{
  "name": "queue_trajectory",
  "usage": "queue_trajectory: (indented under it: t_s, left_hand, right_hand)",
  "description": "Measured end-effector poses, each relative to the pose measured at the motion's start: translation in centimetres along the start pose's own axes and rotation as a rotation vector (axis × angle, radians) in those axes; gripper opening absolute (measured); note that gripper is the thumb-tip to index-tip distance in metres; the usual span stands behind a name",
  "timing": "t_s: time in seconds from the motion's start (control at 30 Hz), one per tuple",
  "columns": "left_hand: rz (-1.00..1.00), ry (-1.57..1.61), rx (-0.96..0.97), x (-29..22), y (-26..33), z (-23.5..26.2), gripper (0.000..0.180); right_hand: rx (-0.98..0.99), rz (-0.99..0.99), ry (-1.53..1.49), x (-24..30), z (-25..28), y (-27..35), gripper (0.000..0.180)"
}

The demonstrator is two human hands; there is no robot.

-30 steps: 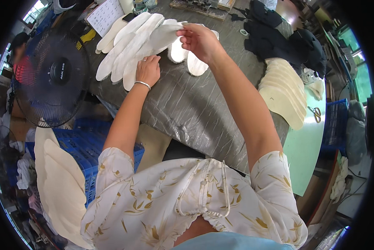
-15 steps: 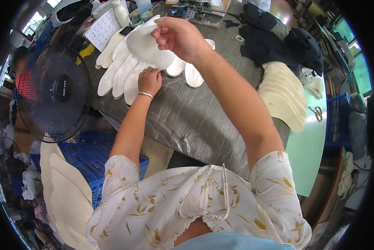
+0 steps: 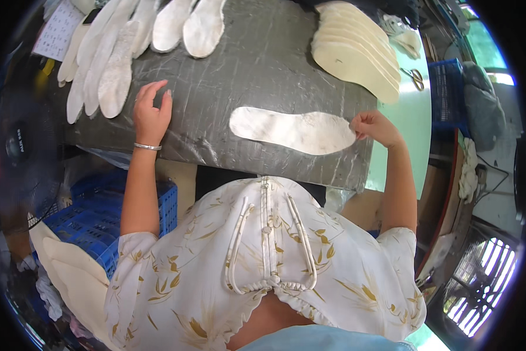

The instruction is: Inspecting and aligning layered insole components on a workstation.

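Observation:
A white fleecy insole (image 3: 292,130) lies crosswise on the dark, plastic-covered table (image 3: 210,96) in front of me. My right hand (image 3: 375,127) pinches its right end between thumb and fingers. To the left, my left hand (image 3: 153,112) hovers over the table with thumb and fingers apart and nothing in it. Beyond that hand, several white insoles (image 3: 115,82) lie overlapping in a fanned row. Two more insoles (image 3: 204,28) lie at the far side, toes pointing near me.
Cream sheets (image 3: 356,55) overlap in a stack at the far right. Scissors (image 3: 416,79) lie on the pale green board (image 3: 398,155). A blue crate (image 3: 93,219) stands below at left, with cream sheets (image 3: 69,266) beside it. A fan (image 3: 18,146) stands left of the table.
The white insole held up at the far left is now flat on the table, nearer and to the right. My right hand moved with it; my left hand left the fanned row and opened.

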State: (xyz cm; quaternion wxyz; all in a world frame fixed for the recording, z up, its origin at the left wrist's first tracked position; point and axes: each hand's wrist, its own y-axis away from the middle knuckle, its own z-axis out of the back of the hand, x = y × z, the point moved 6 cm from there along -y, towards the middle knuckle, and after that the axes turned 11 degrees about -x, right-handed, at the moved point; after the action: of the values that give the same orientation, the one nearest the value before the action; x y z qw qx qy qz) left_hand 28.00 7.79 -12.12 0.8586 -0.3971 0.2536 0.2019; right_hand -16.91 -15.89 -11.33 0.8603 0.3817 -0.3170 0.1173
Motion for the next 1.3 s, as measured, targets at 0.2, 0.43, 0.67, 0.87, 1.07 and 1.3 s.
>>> queue_trajectory:
  t_s: [0.2, 0.43, 0.67, 0.87, 1.07, 1.3]
  left_hand:
    - [-0.034, 0.008, 0.032, -3.0, 3.3, -0.4, 0.022]
    - [0.178, -0.096, -0.004, -3.2, 7.5, 3.4, 0.034]
    - [0.174, -0.178, -0.153, -5.8, 10.8, 10.3, 0.045]
    - [0.149, -0.466, -0.477, -7.9, 14.2, 21.3, 0.024]
    - [0.354, -0.949, -0.351, -10.7, 19.7, 32.9, 0.039]
    - [0.646, -1.160, -0.187, -10.0, 24.1, 38.4, 0.040]
  right_hand:
    - [-0.019, 0.077, -0.046, -3.1, 3.0, 0.4, 0.024]
    - [-0.120, 0.070, -0.085, -7.9, 5.2, 1.3, 0.042]
    - [-0.218, 0.100, 0.288, -9.0, 9.7, 0.3, 0.035]
    - [-0.510, 0.463, 0.219, 1.5, 11.9, 0.1, 0.033]
    - [-0.403, 0.743, 0.164, 12.7, 2.8, 1.9, 0.033]
    - [-0.183, 0.835, 0.199, 16.0, -2.4, 1.6, 0.030]
